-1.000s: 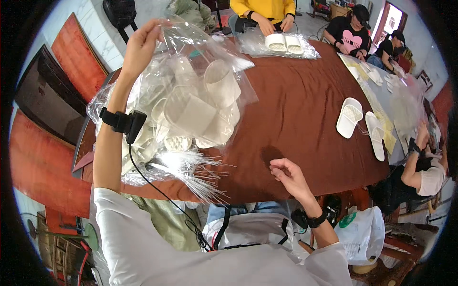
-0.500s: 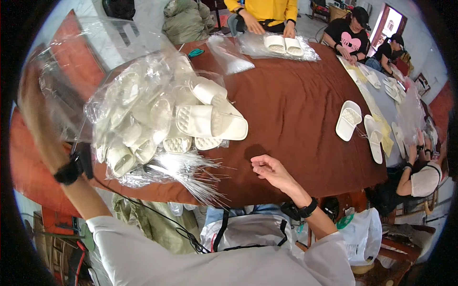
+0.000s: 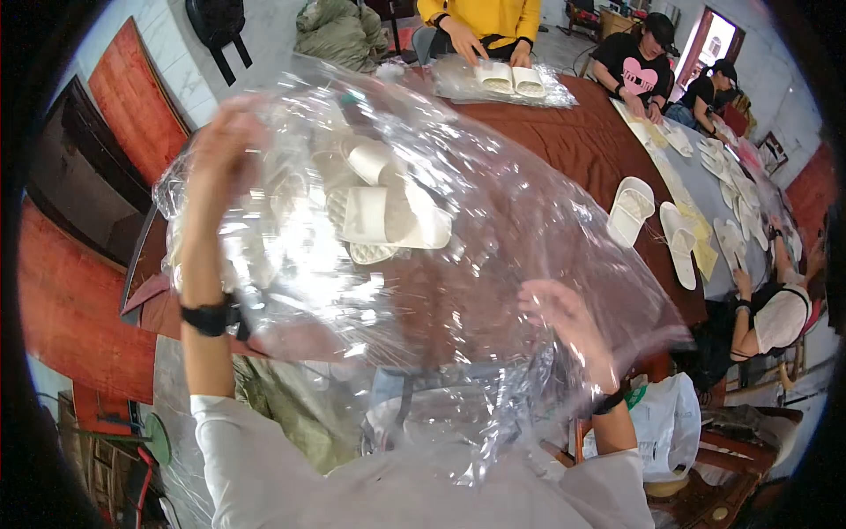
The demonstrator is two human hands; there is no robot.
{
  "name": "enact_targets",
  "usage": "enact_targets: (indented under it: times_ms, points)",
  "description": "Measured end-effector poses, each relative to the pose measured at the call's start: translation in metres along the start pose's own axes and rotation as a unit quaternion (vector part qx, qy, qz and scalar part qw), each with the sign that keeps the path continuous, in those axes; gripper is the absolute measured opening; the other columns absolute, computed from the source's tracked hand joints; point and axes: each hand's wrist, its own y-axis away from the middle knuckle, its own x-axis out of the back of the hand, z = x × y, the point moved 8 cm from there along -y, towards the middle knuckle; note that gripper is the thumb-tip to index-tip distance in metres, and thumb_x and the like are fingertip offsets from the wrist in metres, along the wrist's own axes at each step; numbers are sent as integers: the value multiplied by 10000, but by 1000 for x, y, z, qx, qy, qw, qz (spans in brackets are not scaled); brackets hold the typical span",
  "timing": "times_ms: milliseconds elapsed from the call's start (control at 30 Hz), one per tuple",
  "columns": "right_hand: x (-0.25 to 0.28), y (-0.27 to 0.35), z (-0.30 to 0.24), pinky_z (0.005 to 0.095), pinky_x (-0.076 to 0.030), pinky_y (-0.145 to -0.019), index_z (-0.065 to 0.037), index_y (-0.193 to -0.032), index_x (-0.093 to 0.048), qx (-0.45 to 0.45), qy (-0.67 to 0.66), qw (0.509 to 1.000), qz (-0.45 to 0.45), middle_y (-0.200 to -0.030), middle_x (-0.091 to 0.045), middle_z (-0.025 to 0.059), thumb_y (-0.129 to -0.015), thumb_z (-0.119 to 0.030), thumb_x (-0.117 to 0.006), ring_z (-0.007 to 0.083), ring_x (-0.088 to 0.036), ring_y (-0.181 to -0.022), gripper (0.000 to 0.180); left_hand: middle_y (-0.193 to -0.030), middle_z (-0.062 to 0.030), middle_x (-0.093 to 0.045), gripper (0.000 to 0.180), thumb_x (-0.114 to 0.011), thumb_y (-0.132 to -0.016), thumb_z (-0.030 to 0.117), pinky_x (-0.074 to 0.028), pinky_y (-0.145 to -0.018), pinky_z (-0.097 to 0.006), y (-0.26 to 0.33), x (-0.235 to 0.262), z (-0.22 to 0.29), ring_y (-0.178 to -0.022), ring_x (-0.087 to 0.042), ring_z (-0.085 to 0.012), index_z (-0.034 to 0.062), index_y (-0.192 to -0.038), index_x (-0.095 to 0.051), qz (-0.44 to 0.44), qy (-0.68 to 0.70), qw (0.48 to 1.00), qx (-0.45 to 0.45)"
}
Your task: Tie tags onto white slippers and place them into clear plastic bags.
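A large clear plastic bag is spread across the table in front of me. My left hand, blurred by motion, is raised at the bag's left part and closed on the film. Farther right, my right hand shows through the film with its fingers loosely apart and no object visible in them. Beneath the plastic lies a pile of white slippers; one slipper rests at its right side. Glare hides much of the pile and the thin white strips near it.
Two white slippers lie at the right of the brown tablecloth. Across the table a person in yellow handles a bagged pair. Other people sit along a grey table with more slippers. A white bag stands at lower right.
My left hand has swung from the far left to the right, drawing the plastic bag over the slippers and the table. My right hand has moved right and is now behind film.
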Motion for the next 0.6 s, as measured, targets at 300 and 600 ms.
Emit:
enact_targets:
  times_ms: [300,600]
  points:
    - [85,66,10,302,-514,-827,-19,-1165,-605,-54,-8,988,142,-1058,-651,83,-941,-276,-605,171,-632,-980,341,-787,54,-568,216,-486,-992,181,-303,-456,-172,24,-214,-77,-531,-408,-9,118,-1174,-583,-300,124,941,93]
    - [124,61,32,300,-531,-776,-34,-1198,-571,-123,-31,982,143,-1092,-631,70,-992,-329,-494,159,-637,-956,368,-845,3,-615,339,-594,-926,150,-438,-633,-230,42,-312,-114,-734,-553,-63,54,-1243,-523,-429,80,890,133]
